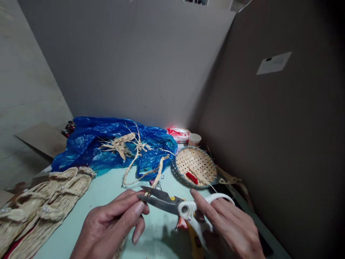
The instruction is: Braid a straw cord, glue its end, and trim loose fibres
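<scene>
My right hand (229,223) is closed round the white handles of a pair of scissors (167,203), its index finger stretched along them. The dark blades are slightly apart and point left, their tips at the fingertips of my left hand (115,219). That hand is closed in a pinch on a small end of pale fibre (147,194), which lies between the blades. Most of the held piece is hidden by the fingers. Beyond the blades, a twisted dry fibre strand (159,171) trails over the tabletop from a blue plastic bag (88,140).
A woven basket (199,162) with a red item stands right of centre, a paper cup (194,139) and red-white packet (178,134) behind it. Braided fibre (59,194) lies at left. Grey panels (134,64) enclose the back and right. Something yellow lies beneath the scissors.
</scene>
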Tool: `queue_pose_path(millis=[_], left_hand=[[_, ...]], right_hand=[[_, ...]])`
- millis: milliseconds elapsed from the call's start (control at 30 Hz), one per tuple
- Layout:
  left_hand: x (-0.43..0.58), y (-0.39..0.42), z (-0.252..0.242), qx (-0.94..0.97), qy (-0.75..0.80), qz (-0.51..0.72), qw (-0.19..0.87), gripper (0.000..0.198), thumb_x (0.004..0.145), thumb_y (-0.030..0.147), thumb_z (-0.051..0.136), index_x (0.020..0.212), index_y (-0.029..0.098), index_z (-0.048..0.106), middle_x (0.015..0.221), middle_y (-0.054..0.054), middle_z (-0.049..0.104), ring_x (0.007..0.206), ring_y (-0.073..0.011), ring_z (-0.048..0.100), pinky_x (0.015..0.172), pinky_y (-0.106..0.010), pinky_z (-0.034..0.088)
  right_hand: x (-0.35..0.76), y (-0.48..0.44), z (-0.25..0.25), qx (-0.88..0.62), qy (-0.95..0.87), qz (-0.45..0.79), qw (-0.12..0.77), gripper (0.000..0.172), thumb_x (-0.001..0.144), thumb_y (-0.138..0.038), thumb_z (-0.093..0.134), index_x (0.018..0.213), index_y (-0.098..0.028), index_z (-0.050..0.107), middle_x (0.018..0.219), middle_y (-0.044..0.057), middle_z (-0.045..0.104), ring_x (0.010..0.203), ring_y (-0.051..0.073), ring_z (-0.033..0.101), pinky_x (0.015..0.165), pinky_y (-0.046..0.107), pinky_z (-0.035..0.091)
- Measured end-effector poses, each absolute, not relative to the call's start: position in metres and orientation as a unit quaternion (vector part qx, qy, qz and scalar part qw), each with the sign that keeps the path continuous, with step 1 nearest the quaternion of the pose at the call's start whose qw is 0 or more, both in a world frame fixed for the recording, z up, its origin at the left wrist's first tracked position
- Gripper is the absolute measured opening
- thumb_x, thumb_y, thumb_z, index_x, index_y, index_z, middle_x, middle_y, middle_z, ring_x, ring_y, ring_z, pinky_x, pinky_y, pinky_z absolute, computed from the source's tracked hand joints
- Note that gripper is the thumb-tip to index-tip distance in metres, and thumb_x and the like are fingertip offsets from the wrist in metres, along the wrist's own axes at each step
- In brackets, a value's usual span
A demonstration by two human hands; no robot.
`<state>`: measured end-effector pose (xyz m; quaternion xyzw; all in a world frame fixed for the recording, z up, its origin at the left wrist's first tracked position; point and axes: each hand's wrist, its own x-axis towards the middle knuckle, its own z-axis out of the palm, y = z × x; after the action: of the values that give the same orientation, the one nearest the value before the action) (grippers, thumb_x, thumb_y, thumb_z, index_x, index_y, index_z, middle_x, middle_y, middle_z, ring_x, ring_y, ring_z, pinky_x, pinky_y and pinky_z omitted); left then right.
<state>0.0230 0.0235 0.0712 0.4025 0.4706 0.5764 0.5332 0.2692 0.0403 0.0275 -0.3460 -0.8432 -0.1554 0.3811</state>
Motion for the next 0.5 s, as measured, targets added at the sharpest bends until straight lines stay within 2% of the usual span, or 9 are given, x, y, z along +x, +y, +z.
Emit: queue_pose_path(millis=[167, 500], left_hand=[[0.0228, 0.0239, 0.0655, 0.447, 0.469, 0.593, 0.478, 0.01, 0.067, 0.028, 0.079, 0.077, 0.03, 0.082, 0.067, 0.0, 0.069, 0.05, -0.0101, 0.055, 0.062, -0.021, 0.05], [0.0249, 0.0243, 0.0694, 0.453, 0.453, 0.603, 0.476, 0.012, 0.066, 0.021, 0.078, 0.071, 0.031, 0.082, 0.059, 0.002, 0.064, 0.049, -0.01, 0.052, 0.056, -0.02, 0.05]], right_hand=[[0.2668, 0.0433, 0.0281, -0.335, -0.842, -0.145, 0.398, 0.057, 0.075, 0.002, 0.047, 0.132, -0.006, 0.052, 0.066, 0.004, 0.056, 0.059, 0.015, 0.049, 0.054, 0.028, 0.037], [0.2631, 0.0452, 0.0267, -0.336, -0.843, -0.107, 0.406, 0.055, 0.076, 0.005, 0.044, 0.129, -0.011, 0.051, 0.068, 0.003, 0.06, 0.057, 0.015, 0.052, 0.051, 0.026, 0.04]])
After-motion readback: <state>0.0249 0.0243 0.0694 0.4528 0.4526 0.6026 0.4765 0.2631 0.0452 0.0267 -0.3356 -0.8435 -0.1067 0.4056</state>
